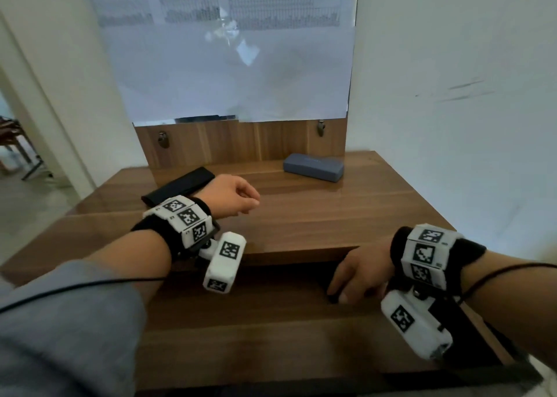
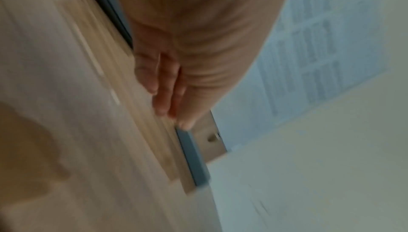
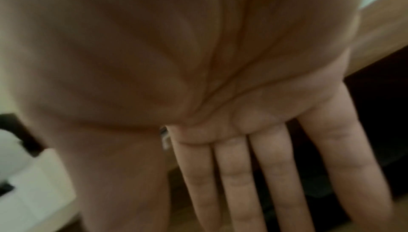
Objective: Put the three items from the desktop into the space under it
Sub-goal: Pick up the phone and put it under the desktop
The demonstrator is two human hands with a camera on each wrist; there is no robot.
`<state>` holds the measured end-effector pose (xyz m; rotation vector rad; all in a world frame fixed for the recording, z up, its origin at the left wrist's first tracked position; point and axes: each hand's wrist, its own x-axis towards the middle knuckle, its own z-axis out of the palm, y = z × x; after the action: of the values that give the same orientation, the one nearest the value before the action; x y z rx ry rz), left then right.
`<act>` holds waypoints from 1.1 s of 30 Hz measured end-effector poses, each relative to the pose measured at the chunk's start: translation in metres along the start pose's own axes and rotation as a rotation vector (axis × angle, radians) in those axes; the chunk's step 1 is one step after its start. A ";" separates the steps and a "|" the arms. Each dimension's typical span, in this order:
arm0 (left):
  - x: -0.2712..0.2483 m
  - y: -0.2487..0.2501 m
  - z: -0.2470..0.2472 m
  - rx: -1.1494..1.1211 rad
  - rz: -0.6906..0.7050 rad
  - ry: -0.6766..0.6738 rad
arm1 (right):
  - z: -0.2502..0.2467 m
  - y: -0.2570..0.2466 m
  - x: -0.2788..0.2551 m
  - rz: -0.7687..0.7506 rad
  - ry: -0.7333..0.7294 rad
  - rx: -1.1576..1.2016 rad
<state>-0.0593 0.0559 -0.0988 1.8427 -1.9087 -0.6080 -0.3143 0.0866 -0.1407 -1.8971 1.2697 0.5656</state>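
Two items lie on the raised wooden desktop [image 1: 316, 215]: a flat black case [image 1: 177, 185] at the back left and a grey-blue hard case [image 1: 313, 167] at the back right. My left hand [image 1: 241, 199] hovers over the desktop just right of the black case, fingers loosely bent and holding nothing. In the left wrist view its fingers [image 2: 167, 85] hang over the wood, with the grey-blue case [image 2: 192, 155] beyond them. My right hand [image 1: 355, 276] is at the dark opening under the desktop [image 1: 286, 265]. Its fingers [image 3: 264, 174] are straight and spread, with nothing in them. What lies inside the opening is hidden.
A lower wooden surface [image 1: 256, 330] extends toward me below the desktop. A wooden back panel with two metal hooks [image 1: 162, 140] and a paper-covered board [image 1: 235, 74] rises behind. A white wall [image 1: 452, 95] closes the right side; a doorway lies at far left.
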 end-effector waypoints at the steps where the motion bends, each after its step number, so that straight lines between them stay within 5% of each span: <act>1: 0.008 -0.016 -0.010 0.056 -0.044 0.118 | -0.003 -0.007 0.003 -0.034 -0.014 0.055; 5: 0.033 -0.073 -0.035 0.318 -0.283 0.325 | -0.018 -0.033 0.015 -0.133 -0.043 0.165; 9: 0.053 -0.115 -0.045 0.522 -0.447 0.287 | -0.033 -0.053 0.029 -0.194 -0.004 0.242; 16: 0.067 -0.150 -0.052 0.471 -0.594 0.202 | -0.043 -0.084 0.050 -0.265 0.069 0.339; 24: 0.049 -0.156 -0.061 0.390 -0.551 0.116 | -0.046 -0.110 0.057 -0.313 0.319 0.282; 33: -0.003 -0.084 -0.057 0.388 -0.212 0.027 | -0.044 -0.107 0.026 -0.249 0.642 0.218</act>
<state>0.0422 0.0556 -0.1010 2.3012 -1.9304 -0.2845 -0.2080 0.0586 -0.0948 -2.0765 1.3736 -0.3330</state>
